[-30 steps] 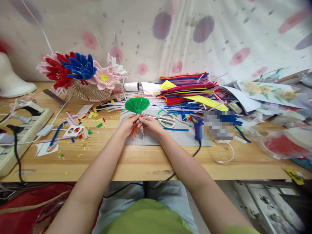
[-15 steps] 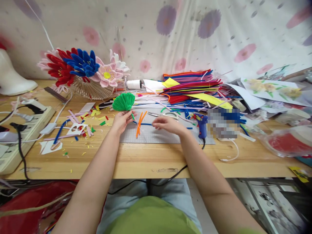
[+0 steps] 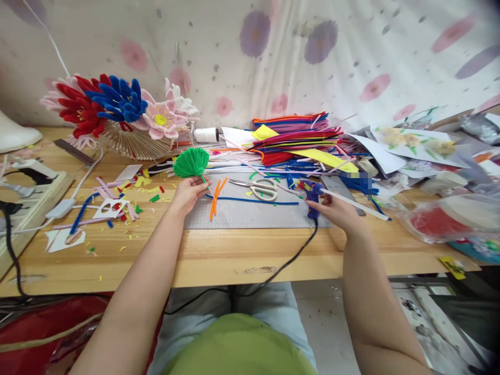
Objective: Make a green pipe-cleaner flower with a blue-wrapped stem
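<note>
My left hand (image 3: pixel 190 194) pinches the stem of a green fan-shaped piece (image 3: pixel 191 162) that looks made of pipe cleaners, its round head standing above my fingers. At the right, my right hand (image 3: pixel 331 208) is closed around the handle of a blue glue gun (image 3: pixel 313 198), with a long white glue stick (image 3: pixel 353 203) poking out of its back. Between the hands, orange pipe cleaners (image 3: pixel 217 200) lie crossed near a long blue pipe cleaner (image 3: pixel 258 201). Scissors (image 3: pixel 262 188) with pale handles rest behind them on the grey cutting mat (image 3: pixel 250 216).
Bundles of coloured pipe cleaners (image 3: pixel 300 138) are stacked at the back. Finished fuzzy flowers (image 3: pixel 121 99) stand at back left, near a power strip (image 3: pixel 31 219). Scraps (image 3: pixel 128 192) litter the left side. The glue gun's black cord (image 3: pixel 291 268) runs over the front edge.
My right hand has moved right, from above the scissors to the glue gun, and taken hold of it. My left hand still holds the green piece. The view has shifted slightly right.
</note>
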A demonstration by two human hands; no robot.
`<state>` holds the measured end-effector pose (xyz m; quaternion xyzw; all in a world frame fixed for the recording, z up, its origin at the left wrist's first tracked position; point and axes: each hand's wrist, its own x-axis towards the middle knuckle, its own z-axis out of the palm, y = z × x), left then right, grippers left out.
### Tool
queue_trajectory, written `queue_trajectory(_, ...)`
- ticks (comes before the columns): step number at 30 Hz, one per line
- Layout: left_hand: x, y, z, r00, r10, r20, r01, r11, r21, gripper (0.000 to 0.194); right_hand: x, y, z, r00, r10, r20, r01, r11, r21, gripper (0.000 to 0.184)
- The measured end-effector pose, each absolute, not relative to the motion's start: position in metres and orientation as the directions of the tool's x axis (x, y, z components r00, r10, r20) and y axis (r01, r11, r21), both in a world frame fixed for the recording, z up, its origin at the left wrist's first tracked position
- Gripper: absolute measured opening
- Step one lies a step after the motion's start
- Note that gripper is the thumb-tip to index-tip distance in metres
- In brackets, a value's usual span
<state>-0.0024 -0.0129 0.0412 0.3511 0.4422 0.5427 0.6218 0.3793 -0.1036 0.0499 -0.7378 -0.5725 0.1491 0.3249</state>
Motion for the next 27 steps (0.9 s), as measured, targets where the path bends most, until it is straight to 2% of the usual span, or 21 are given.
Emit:
queue_trajectory(3, -0.002, -0.014, 0.039, 0.013, 0.986, -0.163, -0.373, 0.156, 0.914, 0.022, 0.367, -0.089, 0.035, 0.392, 0.919, 0.042, 0.766, -0.301, -0.568, 0.034)
queue_trajectory(5, -0.002, -0.014, 0.038, 0.006, 0.986, -0.165, -0.382, 0.155, 0.911, 0.027, 0.362, -0.082, 0.025, 0.488, 0.872, 0.038, 0.677, -0.351, -0.647, 0.035)
queue_trajectory(7, -0.002, -0.015, 0.039, 0.004, 0.986, -0.166, -0.389, 0.155, 0.908, 0.031, 0.362, -0.079, 0.017, 0.58, 0.812, 0.06, 0.52, -0.313, -0.794, 0.038)
queue_trajectory(10, 0.0, -0.016, 0.04, 0.004, 0.984, -0.177, -0.393, 0.164, 0.905, 0.035, 0.36, -0.077, 0.019, 0.618, 0.778, 0.111, 0.29, -0.095, -0.952, 0.042)
queue_trajectory(12, 0.003, -0.018, 0.041, 0.026, 0.982, -0.186, -0.402, 0.181, 0.897, 0.035, 0.353, -0.077, 0.03, 0.55, 0.821, 0.152, 0.22, 0.033, -0.975, 0.04)
queue_trajectory(14, 0.007, -0.02, 0.041, 0.079, 0.977, -0.196, -0.411, 0.211, 0.887, 0.032, 0.339, -0.075, 0.046, 0.401, 0.902, 0.162, 0.198, 0.087, -0.976, 0.037)
queue_trajectory(17, 0.011, -0.023, 0.041, 0.194, 0.955, -0.223, -0.419, 0.286, 0.862, 0.029, 0.307, -0.069, 0.067, 0.131, 0.986, 0.102, 0.233, 0.069, -0.97, 0.036)
queue_trajectory(20, 0.011, -0.024, 0.041, 0.297, 0.924, -0.241, -0.454, 0.359, 0.816, 0.03, 0.271, -0.056, 0.076, -0.077, 0.996, 0.041, 0.328, 0.065, -0.942, 0.039)
queue_trajectory(23, 0.01, -0.024, 0.041, 0.368, 0.898, -0.243, -0.526, 0.416, 0.742, 0.029, 0.242, -0.042, 0.07, -0.157, 0.987, 0.04, 0.317, 0.089, -0.944, 0.041)
queue_trajectory(27, 0.01, -0.024, 0.043, 0.418, 0.869, -0.264, -0.574, 0.478, 0.665, 0.023, 0.223, -0.033, 0.053, -0.137, 0.988, 0.067, 0.246, 0.099, -0.964, 0.041)
